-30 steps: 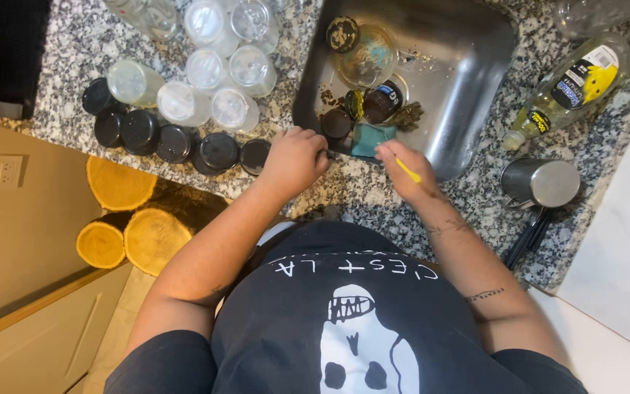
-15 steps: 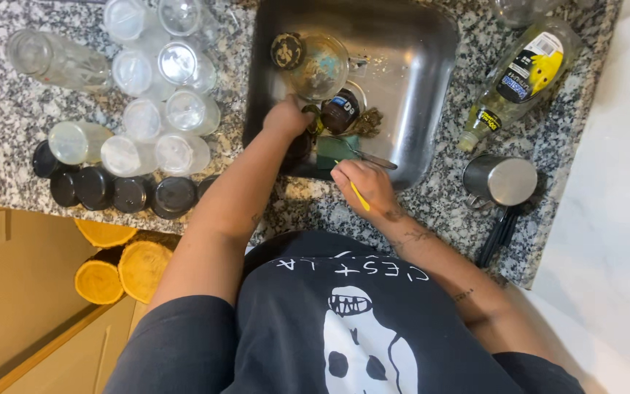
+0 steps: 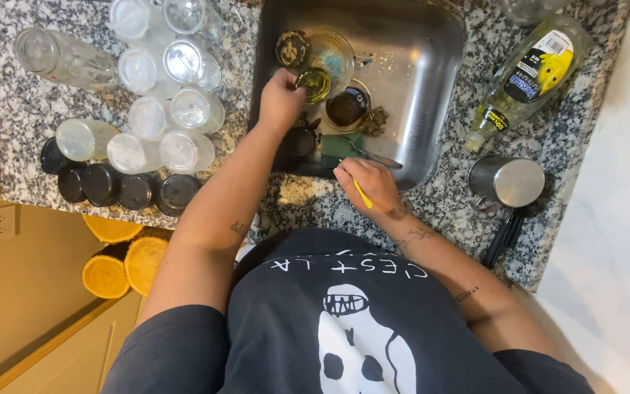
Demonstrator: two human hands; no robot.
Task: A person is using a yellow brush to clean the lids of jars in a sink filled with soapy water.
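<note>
**Washing jars at a granite sink**

Kitchen corner, speckled granite counter (image 3: 308, 201) w/ a steel sink (image 3: 432, 80) set in it, seen from above the person's head.

The thing in hand is a small dark lid or jar with greenish inside (image 3: 315, 84), low in the sink, near its left wall, just beside a glass bowl (image 3: 333, 55). The left hand (image 3: 280, 98) is curled around it, fingers closed on its edge; how firm the grip is I cannot tell exactly. The right hand (image 3: 366, 182) rests at the front rim of the sink, fingers pressed together, pinching a thin yellow stick-like tool (image 3: 362, 194). Just before it lie a green sponge (image 3: 340, 146) and a metal utensil (image 3: 377, 157).

In my judgement, to do this step well: keep the item low over the sink so drips stay inside, hold by the rim, not the wet face, & bring the sponge close before scrubbing.

Further out: clear jars (image 3: 147, 109) upside down on the left of the counter, black lids (image 3: 118, 190) in a row before them, a soap bottle (image 3: 523, 80) lying right of the sink, a steel cup (image 3: 508, 182) near it.
</note>
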